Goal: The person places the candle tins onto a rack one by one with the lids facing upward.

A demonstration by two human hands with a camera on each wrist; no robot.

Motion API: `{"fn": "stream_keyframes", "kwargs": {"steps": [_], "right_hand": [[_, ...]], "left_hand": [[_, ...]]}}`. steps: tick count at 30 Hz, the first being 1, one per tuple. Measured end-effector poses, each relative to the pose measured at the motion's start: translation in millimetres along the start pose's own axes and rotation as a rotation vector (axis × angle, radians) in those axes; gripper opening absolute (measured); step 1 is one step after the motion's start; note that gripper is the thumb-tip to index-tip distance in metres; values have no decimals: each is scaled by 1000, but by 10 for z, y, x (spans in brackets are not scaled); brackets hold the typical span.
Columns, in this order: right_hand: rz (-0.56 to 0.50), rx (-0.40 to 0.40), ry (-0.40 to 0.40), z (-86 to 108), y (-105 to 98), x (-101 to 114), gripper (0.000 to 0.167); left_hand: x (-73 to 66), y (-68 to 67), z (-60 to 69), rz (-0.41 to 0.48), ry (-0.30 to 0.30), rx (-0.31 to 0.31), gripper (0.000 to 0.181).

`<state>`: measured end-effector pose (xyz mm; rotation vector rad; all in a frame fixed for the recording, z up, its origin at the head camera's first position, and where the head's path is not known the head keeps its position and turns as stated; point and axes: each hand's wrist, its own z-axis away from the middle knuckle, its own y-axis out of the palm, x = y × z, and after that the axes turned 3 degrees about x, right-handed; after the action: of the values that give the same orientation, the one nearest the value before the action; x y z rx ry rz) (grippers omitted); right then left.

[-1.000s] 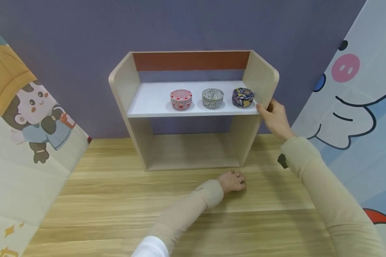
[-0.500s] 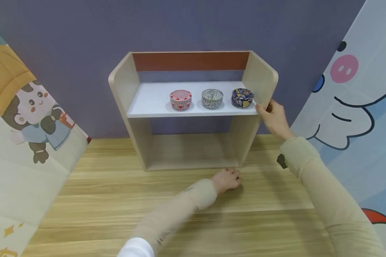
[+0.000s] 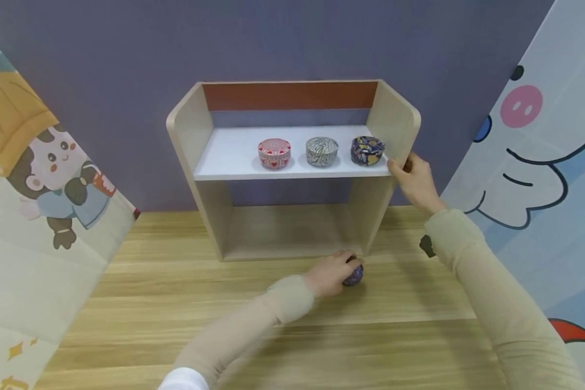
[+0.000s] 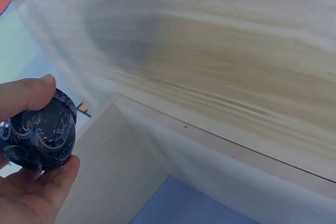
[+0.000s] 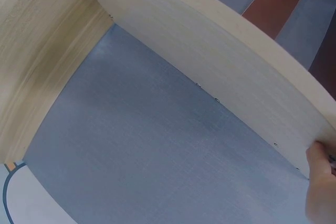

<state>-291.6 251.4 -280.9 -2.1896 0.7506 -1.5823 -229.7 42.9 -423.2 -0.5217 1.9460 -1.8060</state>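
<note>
My left hand (image 3: pixel 329 273) holds a small round tin (image 3: pixel 353 276) just above or on the table, by the shelf's front right foot. In the left wrist view the tin (image 4: pixel 42 135) is dark with a pale swirling pattern, pinched between thumb and fingers. My right hand (image 3: pixel 416 183) grips the front edge of the right side panel of a small wooden shelf (image 3: pixel 403 115). Along its white upper board stand a red-and-pink tin (image 3: pixel 274 154), a grey-white patterned tin (image 3: pixel 322 151) and a dark blue-and-yellow tin (image 3: pixel 368 151). The right hand's thumb is nearest the last one.
The shelf's lower floor (image 3: pixel 292 230) lies under the white board (image 3: pixel 234 157). A wood-grain table (image 3: pixel 175 303) carries the shelf. Behind it rises a grey-blue partition (image 3: pixel 292 40). Cartoon-printed panels flank the table, on the left (image 3: pixel 10 271) and on the right (image 3: pixel 565 216).
My left hand has shifted left along the table and turned, so the dark tin in its fingers now shows. The right hand stays on the side panel.
</note>
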Motion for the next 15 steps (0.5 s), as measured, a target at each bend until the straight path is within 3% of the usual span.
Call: {"fn": "stream_keyframes", "kwargs": {"steps": [7, 15], "right_hand": [[-1, 11, 2, 5, 13, 5, 50], [4, 3, 6, 6, 2, 5, 51]], "left_hand": [[48, -69, 95, 216, -38, -150, 67], [78, -141, 187, 415, -111, -202, 70]]}}
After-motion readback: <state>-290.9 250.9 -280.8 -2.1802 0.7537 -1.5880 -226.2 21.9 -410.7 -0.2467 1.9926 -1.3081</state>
